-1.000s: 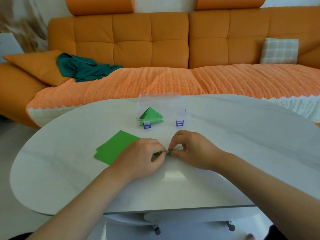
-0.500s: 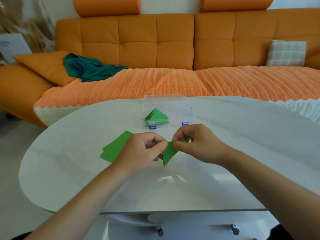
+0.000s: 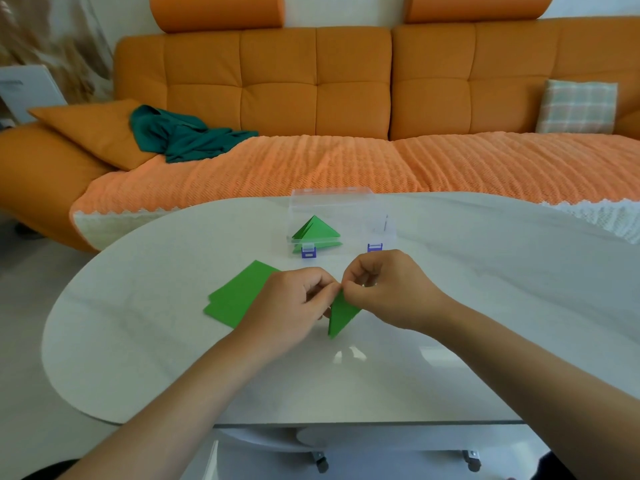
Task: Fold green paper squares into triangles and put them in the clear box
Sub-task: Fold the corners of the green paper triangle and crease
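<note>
Lifted off the worktop (image 3: 485, 323) since a second ago, the folded green triangle (image 3: 341, 315) now hangs point-down between both hands. Left hand (image 3: 294, 306) and right hand (image 3: 388, 289) each pinch its top corner with closed fingertips. Just left lies the stack of green squares (image 3: 235, 299); beyond stands the clear box (image 3: 346, 209), holding finished triangles (image 3: 315, 230).
</note>
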The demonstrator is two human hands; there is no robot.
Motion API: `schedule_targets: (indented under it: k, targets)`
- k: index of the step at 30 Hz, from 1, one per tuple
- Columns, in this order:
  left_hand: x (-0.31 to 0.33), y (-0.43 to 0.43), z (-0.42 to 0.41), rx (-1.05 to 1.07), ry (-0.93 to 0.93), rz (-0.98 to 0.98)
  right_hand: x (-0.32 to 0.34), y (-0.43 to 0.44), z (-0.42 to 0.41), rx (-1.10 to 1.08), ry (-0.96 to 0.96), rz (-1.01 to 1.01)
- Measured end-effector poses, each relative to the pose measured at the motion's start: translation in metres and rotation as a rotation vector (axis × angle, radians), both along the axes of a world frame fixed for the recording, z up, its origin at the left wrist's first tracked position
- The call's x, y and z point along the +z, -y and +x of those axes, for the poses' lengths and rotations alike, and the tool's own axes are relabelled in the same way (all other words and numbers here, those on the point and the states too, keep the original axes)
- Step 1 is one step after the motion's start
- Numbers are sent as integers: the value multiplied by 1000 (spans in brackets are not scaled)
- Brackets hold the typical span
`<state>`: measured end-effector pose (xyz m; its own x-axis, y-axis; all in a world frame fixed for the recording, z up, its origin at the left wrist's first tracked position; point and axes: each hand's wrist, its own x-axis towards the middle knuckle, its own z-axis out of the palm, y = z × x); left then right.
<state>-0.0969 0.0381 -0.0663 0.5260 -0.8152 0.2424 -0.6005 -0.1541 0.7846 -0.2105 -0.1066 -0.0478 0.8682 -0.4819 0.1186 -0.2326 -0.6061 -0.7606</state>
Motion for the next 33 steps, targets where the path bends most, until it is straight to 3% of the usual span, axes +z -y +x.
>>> schedule_targets:
  k: [7,18,21,25,33]
  targets:
    - [3,1,8,28,99,-20,2,8,-1,-41,-28,36]
    - [6,-6,27,134,11,-27,-2,31,-9,-149,10,30]
    - [7,-4,19,95,-36,-22,1,26,-8,-54,104,55]
    - [4,-2,12,66,-51,-17,-2,18,-3,18,47,-10]
    - [6,2,3,52,133,-17,1,6,-3,111,39,-120]
